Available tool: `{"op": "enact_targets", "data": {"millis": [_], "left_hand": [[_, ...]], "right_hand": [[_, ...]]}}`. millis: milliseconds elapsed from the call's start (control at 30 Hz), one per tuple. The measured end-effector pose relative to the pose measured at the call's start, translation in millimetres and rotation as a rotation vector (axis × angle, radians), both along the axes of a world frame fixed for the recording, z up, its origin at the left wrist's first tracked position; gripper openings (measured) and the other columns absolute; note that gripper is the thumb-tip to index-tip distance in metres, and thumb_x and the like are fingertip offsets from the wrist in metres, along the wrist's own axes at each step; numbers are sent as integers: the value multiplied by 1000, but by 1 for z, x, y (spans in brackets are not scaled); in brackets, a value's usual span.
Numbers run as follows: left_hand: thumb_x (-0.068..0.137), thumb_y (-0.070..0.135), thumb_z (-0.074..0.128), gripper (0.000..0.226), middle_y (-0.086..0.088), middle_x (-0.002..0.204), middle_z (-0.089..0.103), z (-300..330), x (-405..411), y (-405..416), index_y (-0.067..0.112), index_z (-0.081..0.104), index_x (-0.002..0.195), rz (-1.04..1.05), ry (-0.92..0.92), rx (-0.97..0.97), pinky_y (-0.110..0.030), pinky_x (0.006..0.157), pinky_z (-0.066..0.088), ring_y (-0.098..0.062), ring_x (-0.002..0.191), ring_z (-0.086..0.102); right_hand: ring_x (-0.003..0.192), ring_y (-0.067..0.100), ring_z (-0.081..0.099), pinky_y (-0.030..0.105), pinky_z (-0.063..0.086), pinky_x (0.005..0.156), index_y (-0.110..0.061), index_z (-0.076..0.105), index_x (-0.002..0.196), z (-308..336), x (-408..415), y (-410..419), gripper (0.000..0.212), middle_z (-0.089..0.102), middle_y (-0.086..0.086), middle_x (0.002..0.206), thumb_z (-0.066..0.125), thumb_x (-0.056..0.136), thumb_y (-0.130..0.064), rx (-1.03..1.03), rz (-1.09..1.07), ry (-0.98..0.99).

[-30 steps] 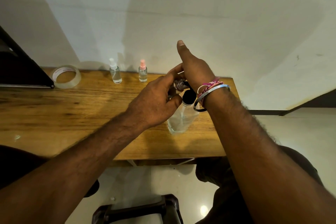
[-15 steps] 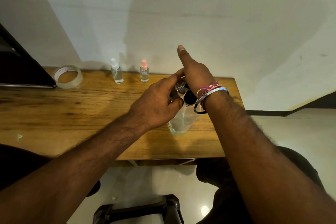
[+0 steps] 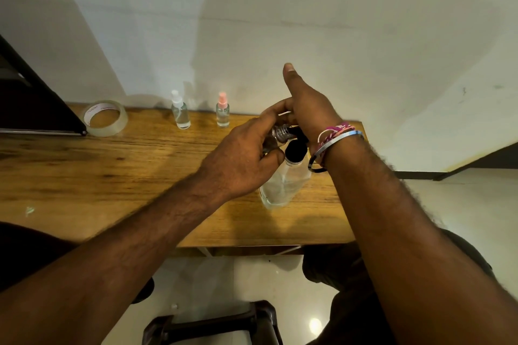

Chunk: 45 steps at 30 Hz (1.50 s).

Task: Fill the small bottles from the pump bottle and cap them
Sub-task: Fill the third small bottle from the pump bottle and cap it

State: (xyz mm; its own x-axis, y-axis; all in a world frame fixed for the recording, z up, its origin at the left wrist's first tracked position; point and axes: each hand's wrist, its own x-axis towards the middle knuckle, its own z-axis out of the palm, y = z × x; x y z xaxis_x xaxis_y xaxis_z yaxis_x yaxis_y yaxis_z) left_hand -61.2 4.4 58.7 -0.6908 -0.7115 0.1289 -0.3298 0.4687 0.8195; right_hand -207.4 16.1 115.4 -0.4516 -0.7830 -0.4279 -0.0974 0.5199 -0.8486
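A clear pump bottle [image 3: 283, 185] with a black pump collar stands near the right end of the wooden table [image 3: 112, 176]. My left hand [image 3: 241, 165] is shut on a small clear bottle [image 3: 280, 133], holding its threaded open neck up against the pump head. My right hand [image 3: 308, 112] lies over the pump head from the right, thumb sticking up; its fingers and the nozzle are hidden. Two capped small spray bottles stand at the table's back edge, one with a white top [image 3: 180, 110] and one with a pink top [image 3: 222, 110].
A roll of clear tape [image 3: 106, 118] lies at the back left beside a dark slanted panel [image 3: 30, 103]. The white wall rises right behind the table. A dark stool [image 3: 213, 325] stands on the tiled floor below the table's front edge.
Both hands stay at the pump head with the small bottle; only slight shifts of the hands and view are visible.
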Motion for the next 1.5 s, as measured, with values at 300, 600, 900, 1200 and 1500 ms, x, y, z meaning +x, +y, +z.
{"op": "enact_targets", "data": {"millis": [300,600,900,1200,1500], "left_hand": [[86,28,60,56,5,118,69,0,0,0,25,53,142,1,-4,5,-43,84,60,-11,101,67],[86,33,59,74,6,118,70,3,0,2,33,40,157,3,-6,-1,-44,89,59,-11,104,67],[89,27,65,54,5,111,69,-1,0,2,27,53,142,8,-18,-35,-45,84,59,-12,99,66],[83,39,55,62,6,115,69,-1,2,5,29,52,144,-2,-45,-4,-44,87,59,-12,103,66],[84,33,58,65,6,119,69,4,1,3,28,50,148,-6,8,27,-35,86,59,-7,102,67]], "right_hand": [[82,28,72,43,55,88,-8,79,87,2,1,-5,84,77,11,86,31,93,-77,19,21,37],[79,23,72,46,55,92,-15,73,73,-1,3,-4,79,74,6,78,29,93,-77,20,9,153],[80,25,70,46,54,92,-10,75,79,-7,3,-1,84,73,7,80,26,94,-77,-10,28,239],[77,22,69,40,53,86,-10,76,82,-7,7,1,86,72,7,78,22,95,-75,-10,67,312],[85,27,71,48,54,94,-13,78,81,-3,0,-6,81,75,9,90,30,92,-78,17,32,142]]}}
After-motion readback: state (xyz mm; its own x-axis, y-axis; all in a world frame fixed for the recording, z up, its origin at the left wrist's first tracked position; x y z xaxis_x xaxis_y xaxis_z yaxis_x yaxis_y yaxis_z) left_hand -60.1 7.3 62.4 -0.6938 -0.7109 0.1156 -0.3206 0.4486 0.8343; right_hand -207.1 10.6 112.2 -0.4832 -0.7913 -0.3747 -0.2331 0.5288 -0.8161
